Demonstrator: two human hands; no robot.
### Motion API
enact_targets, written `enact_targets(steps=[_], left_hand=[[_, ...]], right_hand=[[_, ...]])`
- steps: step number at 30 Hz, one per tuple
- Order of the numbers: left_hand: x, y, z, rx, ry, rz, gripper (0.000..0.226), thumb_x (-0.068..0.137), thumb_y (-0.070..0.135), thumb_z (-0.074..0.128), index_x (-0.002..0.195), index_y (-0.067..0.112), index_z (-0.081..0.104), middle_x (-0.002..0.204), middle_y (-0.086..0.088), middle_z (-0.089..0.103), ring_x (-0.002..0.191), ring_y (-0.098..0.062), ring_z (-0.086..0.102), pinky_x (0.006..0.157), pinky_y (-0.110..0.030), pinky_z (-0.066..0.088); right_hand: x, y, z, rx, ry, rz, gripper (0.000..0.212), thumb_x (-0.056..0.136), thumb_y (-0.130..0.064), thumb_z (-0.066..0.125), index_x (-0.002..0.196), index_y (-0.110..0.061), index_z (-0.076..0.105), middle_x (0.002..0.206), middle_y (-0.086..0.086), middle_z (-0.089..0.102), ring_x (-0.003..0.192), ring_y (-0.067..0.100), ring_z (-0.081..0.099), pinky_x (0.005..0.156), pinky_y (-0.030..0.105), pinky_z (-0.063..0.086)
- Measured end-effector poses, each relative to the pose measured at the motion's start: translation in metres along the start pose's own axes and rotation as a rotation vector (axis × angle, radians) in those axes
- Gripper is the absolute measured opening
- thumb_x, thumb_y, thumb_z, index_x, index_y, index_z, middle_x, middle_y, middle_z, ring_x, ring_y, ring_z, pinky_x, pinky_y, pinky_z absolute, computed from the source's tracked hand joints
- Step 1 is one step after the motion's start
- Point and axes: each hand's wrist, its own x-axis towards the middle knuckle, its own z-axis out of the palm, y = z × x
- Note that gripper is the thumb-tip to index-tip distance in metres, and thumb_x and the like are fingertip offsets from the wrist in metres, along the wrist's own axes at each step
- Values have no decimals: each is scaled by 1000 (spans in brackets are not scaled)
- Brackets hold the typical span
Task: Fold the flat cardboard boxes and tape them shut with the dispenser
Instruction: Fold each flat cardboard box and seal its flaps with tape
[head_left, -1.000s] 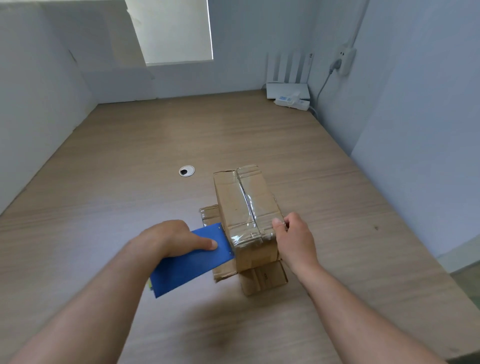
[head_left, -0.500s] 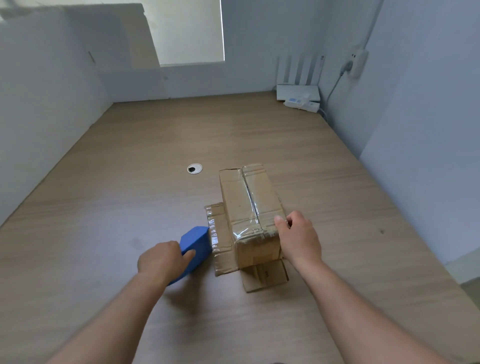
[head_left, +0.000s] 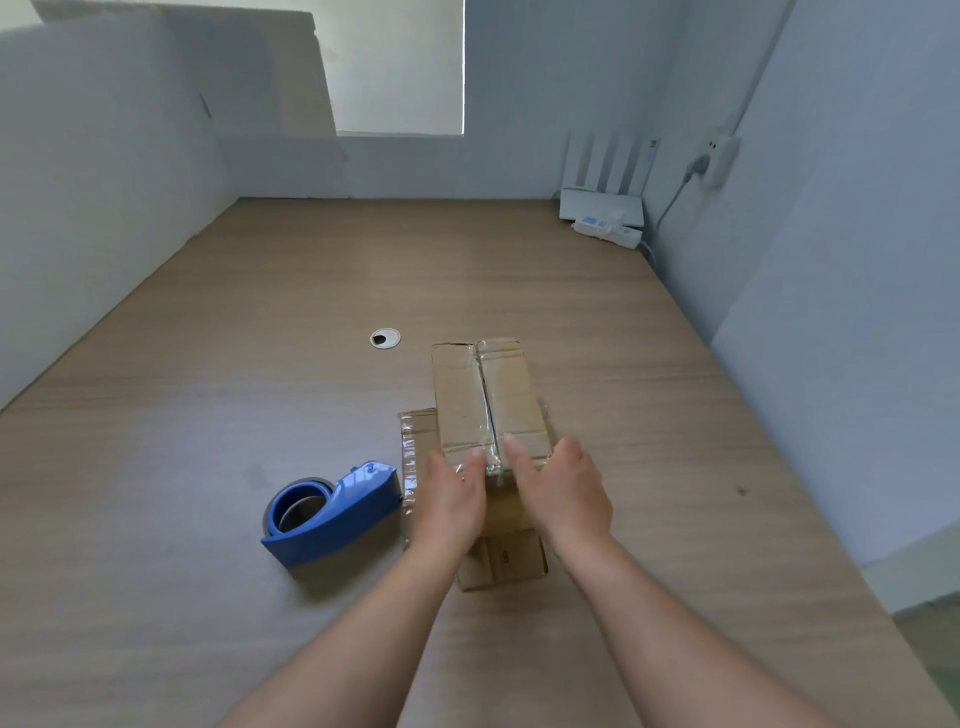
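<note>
A folded cardboard box (head_left: 485, 395) stands on the wooden desk (head_left: 260, 364), with clear tape running along its top seam and down its near end. It sits on a flat cardboard box (head_left: 501, 558) whose flaps stick out at the left and toward me. My left hand (head_left: 449, 501) and my right hand (head_left: 563, 493) lie side by side on the box's near top edge, fingers straight, pressing the tape end. The blue tape dispenser (head_left: 332, 512) lies on the desk just left of the boxes, with no hand on it.
A round cable grommet (head_left: 385, 338) is set in the desk behind the box. A white router (head_left: 602, 200) and power strip (head_left: 608, 231) sit in the far right corner. Walls close the desk at left, back and right.
My left hand set the blue dispenser down on the desk and moved onto the box's near edge. My right hand shifted from the box's right corner to the top beside the seam.
</note>
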Motion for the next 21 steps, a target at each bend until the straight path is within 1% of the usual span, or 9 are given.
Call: enact_targets(steps=[2,4,6,9,11,13,16,18,21], left_hand=[[0,-1,4,30,52,-39,55,99,51,34,137,12,37,133,-11,54,121,-32,52,101,-45,43],[-1,-1,4,21,88,-27,48,101,46,31,130,9,42,124,-12,58,115,-33,54,96,-41,44],[-2,-1,3,11,111,10,43,103,40,29,124,8,47,117,-14,59,108,-31,55,91,-38,44],[-4,0,-1,-22,101,37,42,104,37,26,122,9,51,118,-14,58,100,-24,50,86,-33,39],[-2,-3,-6,-29,44,43,49,103,43,26,132,10,47,130,-13,55,114,-25,50,94,-35,38],[0,-5,-11,111,-32,73,68,96,59,29,142,10,37,134,-11,55,122,-26,51,96,-37,42],[-1,-3,-17,543,-42,133,84,81,75,31,131,8,38,111,-10,64,99,-25,62,77,-35,52],[-1,0,-19,672,-8,172,84,76,77,27,121,8,41,105,-11,65,95,-26,62,69,-33,48],[1,-4,-24,760,-10,228,82,71,76,23,116,9,40,104,-13,66,94,-28,63,63,-29,39]], right_hand=[[-1,-3,2,-69,-7,5,73,83,-69,48,117,-6,46,124,11,53,121,31,46,87,38,43],[5,0,1,-28,-21,-35,58,88,-59,50,111,-5,49,120,13,55,117,31,49,85,36,42],[13,9,-3,99,-56,-79,35,95,-45,48,88,-11,51,100,12,60,97,30,54,74,34,38],[21,21,-13,165,-104,-155,39,98,-35,46,65,-16,39,69,1,49,78,25,48,63,32,29],[25,24,-19,153,-141,-227,42,99,-34,45,62,-17,37,65,-1,45,77,25,48,61,33,26],[29,25,-29,90,-234,-297,44,95,-48,47,64,-18,42,67,0,50,77,27,52,62,34,30],[36,22,-41,-293,-305,-425,58,75,-77,50,78,-19,46,83,1,59,81,23,55,66,33,38],[41,22,-41,-474,-232,-570,61,77,-76,47,92,-17,50,99,5,64,94,26,59,68,32,36],[45,29,-38,-494,-170,-771,59,89,-66,39,105,-11,53,109,10,64,101,29,59,69,33,33]])
